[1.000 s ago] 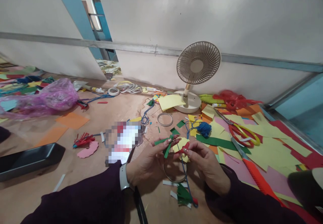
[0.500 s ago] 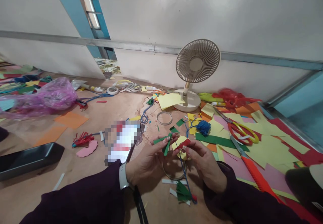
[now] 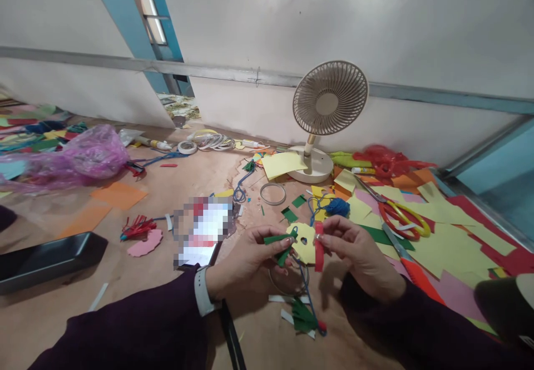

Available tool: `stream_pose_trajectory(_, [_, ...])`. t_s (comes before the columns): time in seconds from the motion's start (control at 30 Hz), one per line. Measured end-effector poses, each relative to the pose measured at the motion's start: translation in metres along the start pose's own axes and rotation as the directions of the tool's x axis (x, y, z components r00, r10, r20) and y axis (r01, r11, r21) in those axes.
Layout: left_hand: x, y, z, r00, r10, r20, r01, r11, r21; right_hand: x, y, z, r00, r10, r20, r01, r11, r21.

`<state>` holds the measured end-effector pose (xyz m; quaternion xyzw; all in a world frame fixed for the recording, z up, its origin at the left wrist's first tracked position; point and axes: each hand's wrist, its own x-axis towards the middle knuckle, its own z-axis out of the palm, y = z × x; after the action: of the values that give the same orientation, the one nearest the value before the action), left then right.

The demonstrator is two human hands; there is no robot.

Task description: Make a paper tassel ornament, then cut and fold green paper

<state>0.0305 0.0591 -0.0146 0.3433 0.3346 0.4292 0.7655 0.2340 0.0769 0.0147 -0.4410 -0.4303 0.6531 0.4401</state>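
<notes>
In front of the desk fan [image 3: 326, 104], the left hand [image 3: 252, 250] pinches green paper [image 3: 274, 242] and a scalloped yellow paper disc [image 3: 305, 252], already pierced, while the right hand [image 3: 356, 247] pinches a red paper strip [image 3: 319, 260], apparently not yet fringed.

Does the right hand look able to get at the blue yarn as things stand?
Probably yes: the blue yarn lies just beyond the right hand, with nothing visible standing between. That hand is pinching a red strip, though, so it would likely need freeing first.
</notes>
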Motion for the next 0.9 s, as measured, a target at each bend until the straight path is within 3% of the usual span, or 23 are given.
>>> stream_pose_trajectory(0.1, [0.0, 0.004, -0.001, 0.999, 0.027, -0.033, -0.024, 0.996, 0.088, -0.007, -0.005, 0.003, 0.977, 0.146, 0.158, -0.123, 0.981, -0.147])
stream_pose_trajectory(0.2, [-0.001, 0.005, -0.001, 0.995, 0.082, -0.055, -0.073, 0.986, 0.149, -0.009, -0.004, 0.004, 0.95, 0.228, 0.214, -0.185, 0.961, -0.205])
stream_pose_trajectory(0.4, [0.0, 0.001, -0.002, 0.985, 0.156, -0.076, -0.141, 0.975, 0.174, -0.004, 0.006, 0.002, 0.946, 0.23, 0.227, -0.181, 0.96, -0.215])
stream_pose_trajectory(0.7, [-0.002, -0.003, 0.0, 0.997, 0.019, 0.074, -0.025, 0.997, 0.076, -0.003, 0.014, -0.001, 0.937, 0.23, 0.262, -0.198, 0.969, -0.145])
stream_pose_trajectory(0.9, [-0.003, -0.004, 0.001, 0.997, 0.02, 0.071, -0.024, 0.998, 0.06, -0.002, 0.018, -0.001, 0.934, 0.231, 0.273, -0.204, 0.971, -0.125])
